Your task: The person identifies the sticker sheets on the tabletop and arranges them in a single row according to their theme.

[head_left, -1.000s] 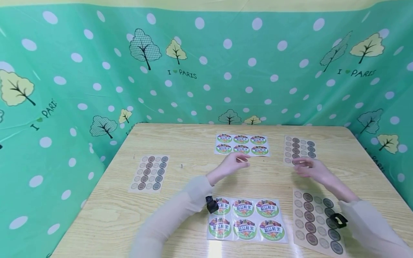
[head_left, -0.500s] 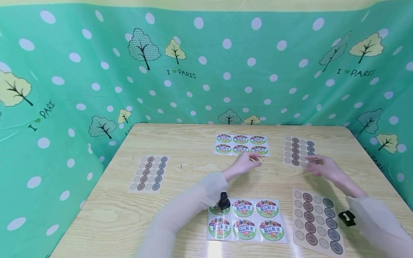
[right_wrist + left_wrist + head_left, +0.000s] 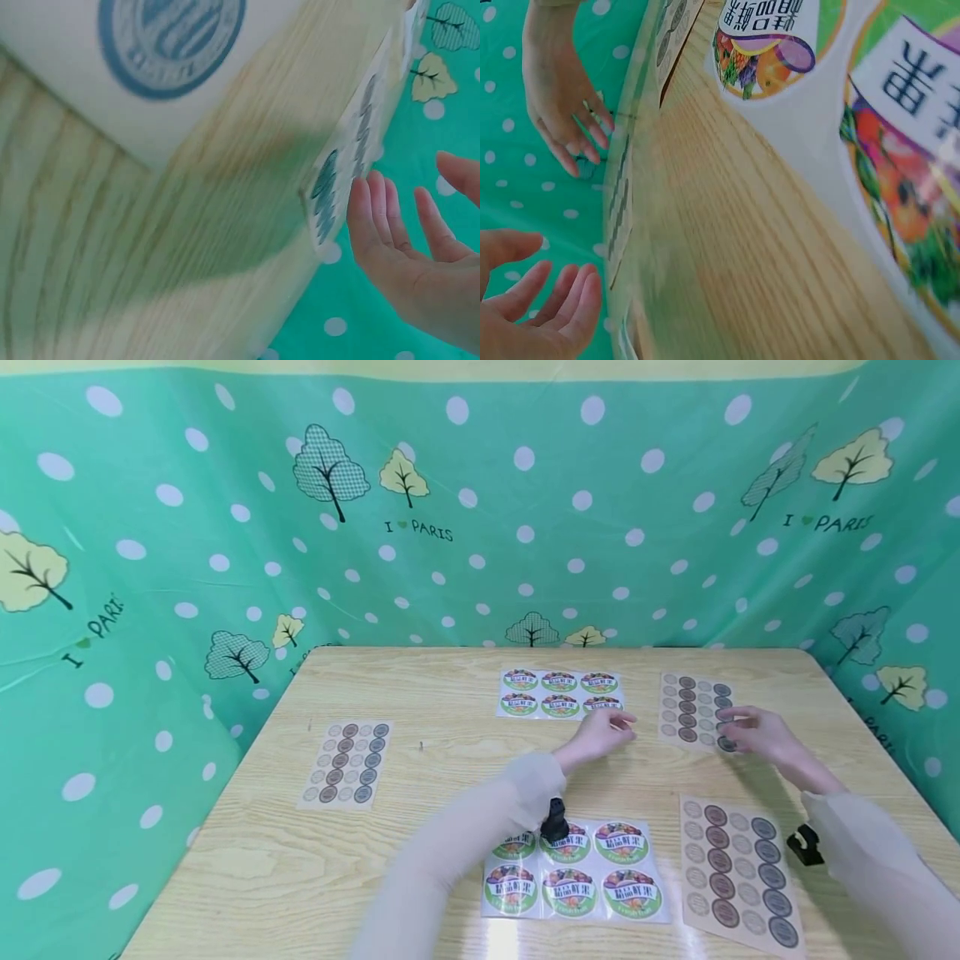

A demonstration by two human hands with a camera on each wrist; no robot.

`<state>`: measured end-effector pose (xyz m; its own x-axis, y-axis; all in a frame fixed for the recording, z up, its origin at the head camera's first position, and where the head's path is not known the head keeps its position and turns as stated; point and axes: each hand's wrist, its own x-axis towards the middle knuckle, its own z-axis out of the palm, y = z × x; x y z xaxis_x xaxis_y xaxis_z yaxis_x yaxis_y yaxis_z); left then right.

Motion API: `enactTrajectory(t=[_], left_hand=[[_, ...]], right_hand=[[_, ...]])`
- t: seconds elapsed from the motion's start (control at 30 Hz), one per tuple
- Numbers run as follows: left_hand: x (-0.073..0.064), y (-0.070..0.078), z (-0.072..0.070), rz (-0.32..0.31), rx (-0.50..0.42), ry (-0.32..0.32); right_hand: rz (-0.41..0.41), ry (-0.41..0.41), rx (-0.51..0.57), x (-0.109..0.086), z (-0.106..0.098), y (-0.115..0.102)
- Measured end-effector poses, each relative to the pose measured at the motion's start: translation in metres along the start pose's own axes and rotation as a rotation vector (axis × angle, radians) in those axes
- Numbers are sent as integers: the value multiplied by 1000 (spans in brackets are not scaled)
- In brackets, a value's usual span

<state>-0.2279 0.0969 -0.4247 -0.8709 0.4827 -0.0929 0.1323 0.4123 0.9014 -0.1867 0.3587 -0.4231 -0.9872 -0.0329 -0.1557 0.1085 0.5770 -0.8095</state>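
My left hand (image 3: 600, 733) hovers over the table just in front of the far sheet of fruit stickers (image 3: 558, 695), covering a bit of its near right corner. Its fingers are relaxed and apart in the left wrist view, holding nothing. My right hand (image 3: 759, 735) is above the near right corner of the far sheet of brown and grey round stickers (image 3: 686, 708). In the right wrist view its fingers (image 3: 379, 214) are loosely bent with nothing between them. Whether they touch that sheet I cannot tell.
A larger-looking fruit sticker sheet (image 3: 573, 906) lies under my left forearm. Beside it, near my right forearm, is another round-sticker sheet (image 3: 738, 877). A third such sheet (image 3: 348, 764) lies at the left. Behind the wooden table (image 3: 247, 868) hangs a green dotted curtain (image 3: 450, 477).
My left hand has moved right and slightly away from me along the fruit stickers. My right hand has shifted right and a little farther over the round-sticker sheet. The sheets stay in place.
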Motion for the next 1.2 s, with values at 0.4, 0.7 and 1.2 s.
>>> enactTrajectory(t=[0.4,0.7,1.2], left_hand=[[18,2,34,8,-39,66],[25,11,48,-15,-95,137],[42,7,60,-120,-57,197]], right_hand=[[49,48,-40,9,-10,4],[47,91,-61,19,-11,7],[135,107,-36,40,-15,12]])
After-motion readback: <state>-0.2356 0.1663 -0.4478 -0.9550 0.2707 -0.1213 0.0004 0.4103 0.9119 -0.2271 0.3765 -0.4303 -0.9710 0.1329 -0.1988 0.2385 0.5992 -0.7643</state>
